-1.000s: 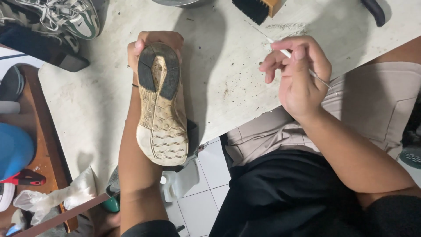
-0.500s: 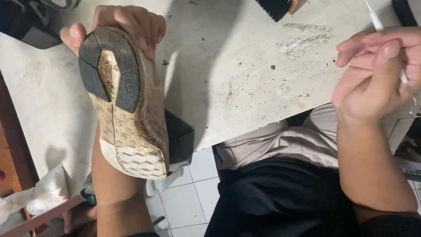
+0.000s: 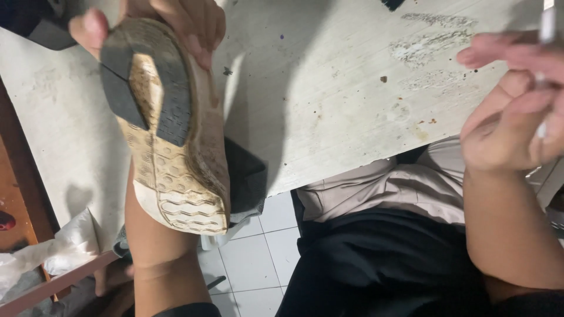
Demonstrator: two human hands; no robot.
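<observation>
Left hand (image 3: pixel 155 23): clamped on worn shoe (image 3: pixel 170 129), sole up.
Right hand (image 3: pixel 517 111): curled around thin white stick (image 3: pixel 546 26).
Desk (image 3: pixel 329 100): stained.

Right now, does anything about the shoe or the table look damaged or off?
Yes. The shoe, held sole-up by the left hand, has a worn, dirt-stained sole. The table is scuffed, with crusty residue and crumbs near the right hand.

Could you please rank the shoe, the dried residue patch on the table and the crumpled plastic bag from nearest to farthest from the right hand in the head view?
From the right hand:
1. Dried residue patch, just left of the hand on the table top.
2. Shoe, far left, sole up, held by the left hand.
3. Crumpled plastic bag, bottom-left corner.
</observation>
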